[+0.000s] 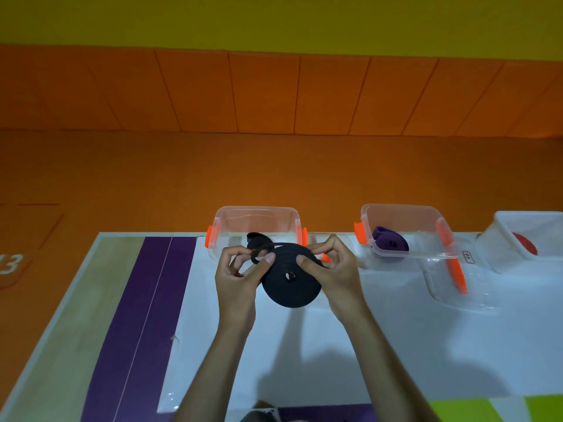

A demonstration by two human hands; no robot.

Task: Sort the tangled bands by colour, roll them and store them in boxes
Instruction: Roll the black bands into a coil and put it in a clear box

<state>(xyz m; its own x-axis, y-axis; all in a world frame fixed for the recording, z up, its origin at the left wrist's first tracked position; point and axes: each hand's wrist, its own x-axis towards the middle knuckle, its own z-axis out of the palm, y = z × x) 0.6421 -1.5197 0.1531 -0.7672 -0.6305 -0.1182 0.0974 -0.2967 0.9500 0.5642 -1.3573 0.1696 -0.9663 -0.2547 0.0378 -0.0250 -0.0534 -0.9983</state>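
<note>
I hold the rolled black band (291, 278) above the white table (396, 345); my right hand (333, 266) grips its rim at 2 o'clock; my left hand (239, 278) pinches its loose tail at 10 o'clock. A clear box (257, 212) stands at 12 o'clock, just behind the roll; farther off at 2 o'clock, a second box (405, 210) holds a purple band (391, 243).

A black band roll (291, 277), clear orange-clipped boxes (257, 222), a purple band (390, 243), a purple-striped table (146, 300).

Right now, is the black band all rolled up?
Almost. The black band is a tight round coil pinched by the right hand, but its tail loops loose in the left hand.
</note>
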